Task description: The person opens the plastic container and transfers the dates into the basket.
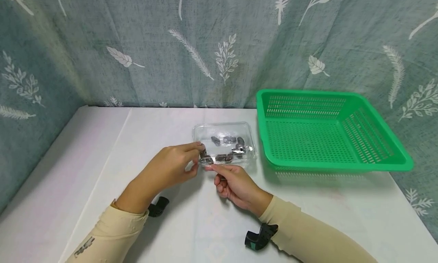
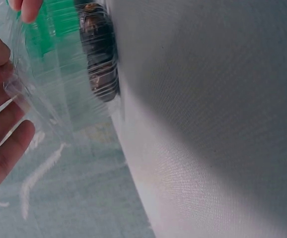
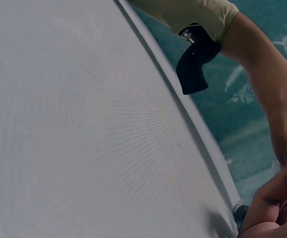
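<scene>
A clear plastic clamshell box [image 1: 224,130] rests on the white table, with several dark, oval pieces that look like dates [image 1: 215,140] inside. My left hand [image 1: 174,160] pinches the box's front left corner between thumb and fingers. In the left wrist view, the fingers [image 2: 7,148] of that hand spread along the crinkled clear edge, and dark pieces [image 2: 101,59] show through the ribbed side. At the front edge, my right hand [image 1: 236,185] holds the rim with thumb and index finger, its other fingers curled in. The right wrist view catches my right hand [image 3: 277,203] only partly.
A large green plastic basket [image 1: 308,143] with slotted walls stands to the right of the box. Behind the white-covered table [image 1: 102,187] hangs a grey-green leaf-print curtain [image 1: 150,46]. Black wrist mounts [image 1: 261,236] sit at both sleeves.
</scene>
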{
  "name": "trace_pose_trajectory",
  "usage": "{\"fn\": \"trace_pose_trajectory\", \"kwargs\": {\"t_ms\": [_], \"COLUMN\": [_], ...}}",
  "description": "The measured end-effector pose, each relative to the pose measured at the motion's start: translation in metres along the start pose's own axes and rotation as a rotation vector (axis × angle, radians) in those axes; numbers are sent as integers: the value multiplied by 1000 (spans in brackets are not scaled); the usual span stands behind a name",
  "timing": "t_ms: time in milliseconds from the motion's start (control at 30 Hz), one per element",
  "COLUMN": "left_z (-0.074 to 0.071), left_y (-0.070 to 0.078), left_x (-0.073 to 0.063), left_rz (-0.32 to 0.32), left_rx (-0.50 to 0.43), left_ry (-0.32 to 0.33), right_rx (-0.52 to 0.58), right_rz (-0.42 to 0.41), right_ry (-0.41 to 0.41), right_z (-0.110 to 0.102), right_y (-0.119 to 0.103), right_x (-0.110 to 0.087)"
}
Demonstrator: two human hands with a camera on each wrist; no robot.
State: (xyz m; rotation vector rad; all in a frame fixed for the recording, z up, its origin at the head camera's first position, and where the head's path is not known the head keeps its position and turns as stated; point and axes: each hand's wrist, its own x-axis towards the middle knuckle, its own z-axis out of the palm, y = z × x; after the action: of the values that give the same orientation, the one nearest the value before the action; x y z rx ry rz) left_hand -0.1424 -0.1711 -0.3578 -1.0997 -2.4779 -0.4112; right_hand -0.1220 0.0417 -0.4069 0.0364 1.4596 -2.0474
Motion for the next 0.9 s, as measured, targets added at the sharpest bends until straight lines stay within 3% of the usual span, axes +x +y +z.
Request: {"fn": "trace_pose_trajectory", "kwargs": {"t_ms": [267,433,733,900], "left_z": [3,1,0,2], "left_y": [0,4,8,13], "left_x": [0,2,2,4], "left_rz": [16,-2,-36,-45], "left_rx": [29,47,65,107], "left_ry": [-3,-31,-52,-125], "right_rx": [-32,-55,-39,6], "right_rz": [45,24,-60,-88], "right_ry": [-2,12,151,213], "right_z": [-6,-21,-36,-36], "right_y": [-1,-3,-7,-4], "right_x": [-4,-16,-29,-29]}}
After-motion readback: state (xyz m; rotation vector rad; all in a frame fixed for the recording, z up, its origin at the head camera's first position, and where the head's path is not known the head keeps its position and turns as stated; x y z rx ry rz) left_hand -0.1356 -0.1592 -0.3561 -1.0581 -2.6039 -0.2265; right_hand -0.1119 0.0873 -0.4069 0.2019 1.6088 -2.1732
